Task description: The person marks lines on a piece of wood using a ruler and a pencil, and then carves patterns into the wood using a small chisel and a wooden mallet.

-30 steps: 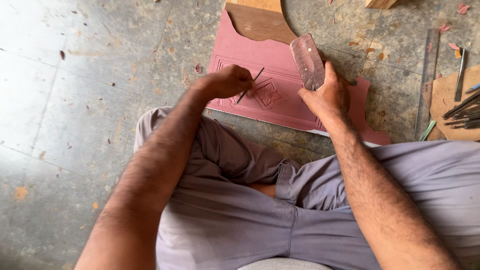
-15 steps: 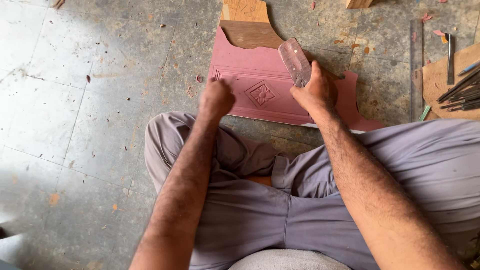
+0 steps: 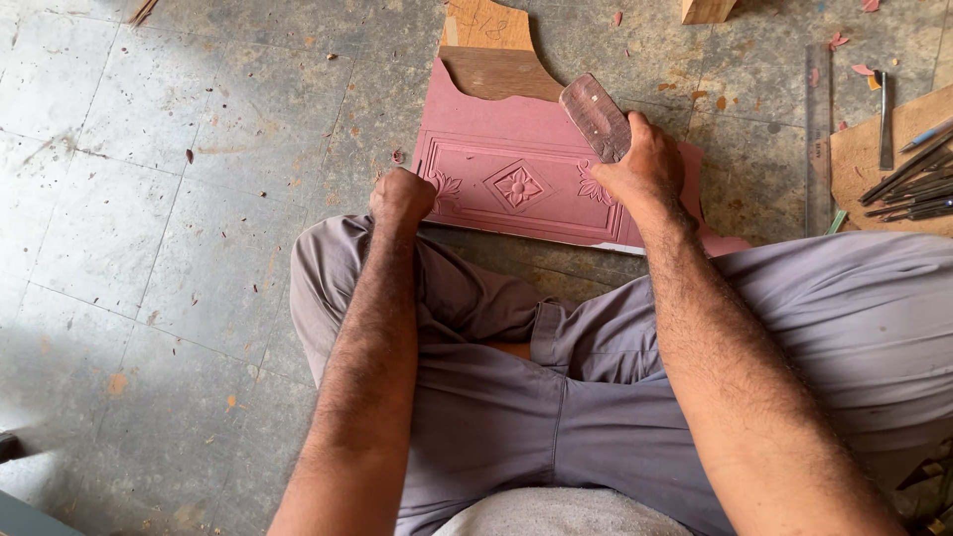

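A pink wooden panel (image 3: 516, 213) with a carved flower in a diamond lies on the stone floor in front of my crossed legs. At the panel's left edge my left hand (image 3: 402, 199) is closed in a fist around a thin chisel, of which only a dark sliver shows by the knuckles. Over the right part of the panel, my right hand (image 3: 645, 164) grips a worn, flat wooden mallet (image 3: 594, 114), held tilted and raised. A brown curved wooden piece (image 3: 499, 69) lies against the panel's far edge.
A metal ruler (image 3: 819, 129) lies on the floor to the right. Beyond it, several chisels (image 3: 908, 179) rest on a brown board (image 3: 859, 159). A wood block (image 3: 707, 10) sits at the top edge. Wood chips are scattered about. My grey trousers (image 3: 596, 397) fill the foreground.
The view has come closer. My left hand has drawn back from the carved motif to the panel's left edge, uncovering the flower. The mallet stays raised in my right hand.
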